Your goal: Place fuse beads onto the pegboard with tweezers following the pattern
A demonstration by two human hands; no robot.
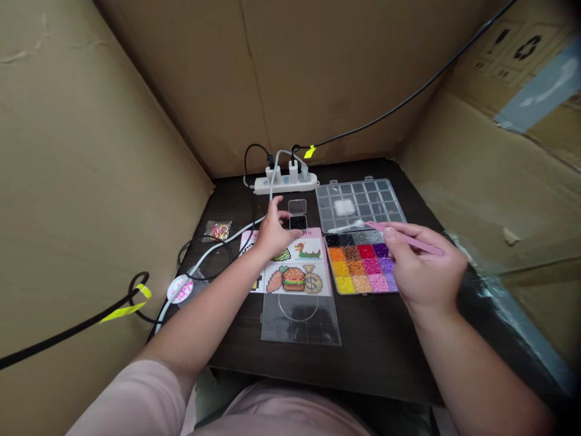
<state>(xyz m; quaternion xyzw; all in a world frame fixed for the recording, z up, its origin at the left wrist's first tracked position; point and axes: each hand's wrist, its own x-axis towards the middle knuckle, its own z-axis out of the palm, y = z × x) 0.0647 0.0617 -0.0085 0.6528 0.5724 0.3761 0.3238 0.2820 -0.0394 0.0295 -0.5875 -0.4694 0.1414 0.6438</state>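
My left hand [275, 229] reaches to the small clear box [298, 209], whose lid stands up and which has black beads inside. Its fingers are apart at the box's left side, with the thumb along the front; whether they touch it I cannot tell. Pink tweezers [420, 244] are held in my right hand [429, 266], their tips over the far edge of the bead case [336, 295]. That case has compartments of beads in many colours. A printed pattern sheet [327, 266] lies below my left hand, partly under a clear pegboard [302, 330].
Behind the bead case lies its clear lid [393, 200], with a white square piece [345, 208] and a white scoop [347, 226] on it. A power strip [285, 183] stands at the back. Cables, a small bag [218, 231] and a round sticker [180, 289] are at left. Cardboard walls enclose the table.
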